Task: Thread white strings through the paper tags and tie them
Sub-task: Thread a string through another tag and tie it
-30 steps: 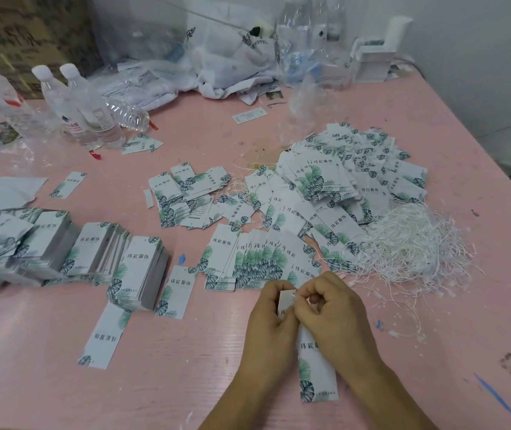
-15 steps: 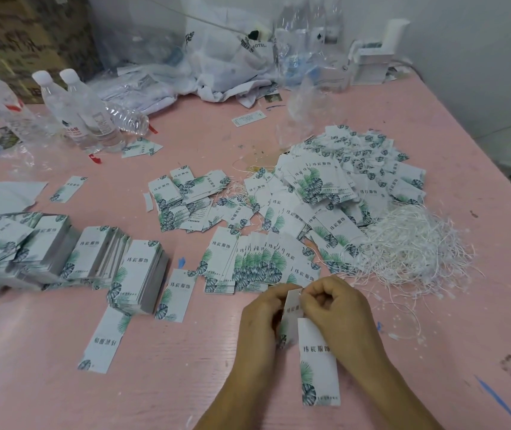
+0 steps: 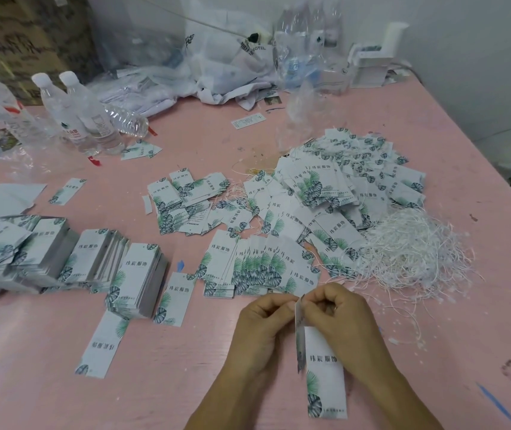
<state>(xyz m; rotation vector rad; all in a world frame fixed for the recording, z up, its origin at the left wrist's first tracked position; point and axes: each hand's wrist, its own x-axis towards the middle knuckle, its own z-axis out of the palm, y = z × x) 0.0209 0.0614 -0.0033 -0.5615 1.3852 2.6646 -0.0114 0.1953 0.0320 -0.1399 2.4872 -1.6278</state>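
I hold the tags (image 3: 325, 370) low in the frame, right of centre, upright above the pink table (image 3: 186, 383). There seem to be two: one facing me with its print and leaf pattern, one edge-on just to its left. My left hand (image 3: 263, 324) and right hand (image 3: 341, 324) meet at the top edge, fingers of both curled in tight, pinching there. I judge I am working a string through the hole or pulling a knot closed.

What could go wrong: the string is thin and my grip is at the very tip, so it may slip out before the knot bites. If the edge-on tag shifts, the holes could stop lining up and I would catch only one. Pulling too hard could tear the paper at the hole.

I cannot see the hole, the knot, or the string in my fingers; my knuckles cover all of it. I cannot tell for certain whether the edge-on piece is one tag or several.

The pile of loose strings (image 3: 409, 252) lies right of centre, above my right hand and well apart from it, beside the heap of loose tags (image 3: 341, 193). Neat stacks (image 3: 99, 262) sit at the left, water bottles (image 3: 74, 113) at upper left.
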